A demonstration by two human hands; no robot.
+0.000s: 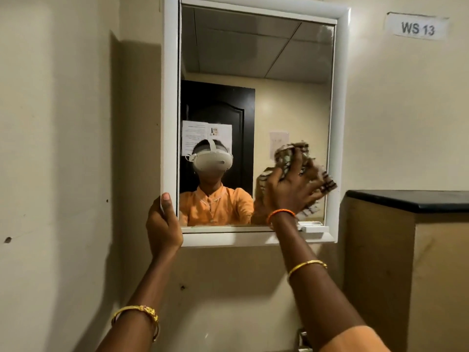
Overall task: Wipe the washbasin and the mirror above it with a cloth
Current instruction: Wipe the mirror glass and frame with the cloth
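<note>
A white-framed mirror (256, 59) hangs on the beige wall ahead of me. My left hand (162, 224) grips the frame's lower left corner, thumb on its front edge. My right hand (291, 189) presses a crumpled brown-and-white patterned cloth (286, 156) flat against the glass near the lower right corner. The glass reflects a person in an orange top wearing a headset, and the cloth too. The washbasin is out of sight below; only a bit of metal tap (303, 340) shows at the bottom edge.
A cabinet with a black top (411, 200) stands close to the right of the mirror. A label reading WS 13 (417, 27) is stuck high on the wall. A small white ledge (313, 228) runs along the mirror's bottom right.
</note>
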